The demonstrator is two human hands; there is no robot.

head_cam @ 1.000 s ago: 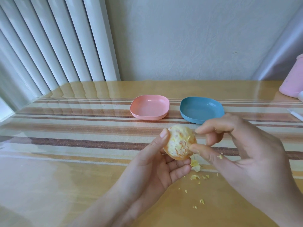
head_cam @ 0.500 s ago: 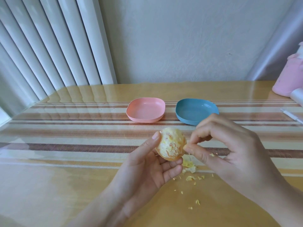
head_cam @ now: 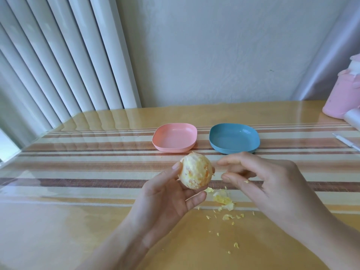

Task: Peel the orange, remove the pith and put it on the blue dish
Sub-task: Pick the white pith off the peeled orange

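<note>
Orange (head_cam: 195,173), peeled but patched with white pith, sits in the left hand (head_cam: 168,202), clamped between thumb and curled fingers above the counter (head_cam: 78,221). Right hand (head_cam: 272,186) hovers just beside it, not touching, thumb and forefinger apart. Blue dish (head_cam: 234,138) lies beyond; peel scraps (head_cam: 223,199) lie below.

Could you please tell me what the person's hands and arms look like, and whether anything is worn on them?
Both are bare. The left hand and the right hand show no gloves, rings or watch, and the forearms carry no sleeves up to the frame edge. The nails that show look short and unpainted.
</note>
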